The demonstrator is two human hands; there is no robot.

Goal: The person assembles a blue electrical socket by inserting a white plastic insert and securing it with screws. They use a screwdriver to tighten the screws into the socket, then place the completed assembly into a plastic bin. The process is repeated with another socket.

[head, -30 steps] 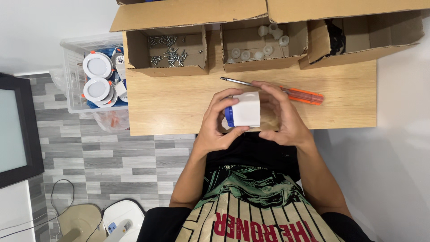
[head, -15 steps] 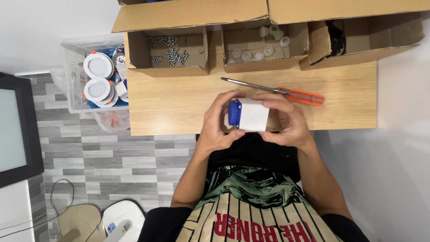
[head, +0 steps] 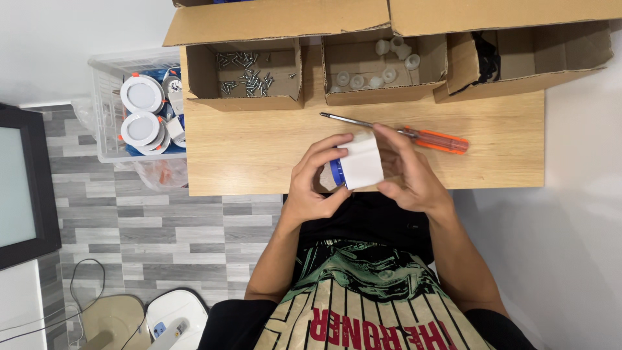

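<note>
Both hands hold a small white box-shaped part (head: 361, 161) with a blue round piece (head: 335, 174) on its left side, just above the near edge of the wooden table (head: 253, 152). My left hand (head: 315, 181) wraps it from the left and below, fingers over its top. My right hand (head: 408, 172) grips it from the right. An orange-handled screwdriver (head: 433, 138) lies on the table just behind my right hand, its metal shaft pointing left.
Three open cardboard boxes line the table's far edge: one with screws (head: 249, 72), one with white plastic caps (head: 382, 65), one with black parts (head: 487, 57). A clear bin of round white lamps (head: 142, 113) stands left of the table.
The white part has been turned in my hands; its blue piece now shows at the left side. Both hands stayed in place near the table's front edge.
</note>
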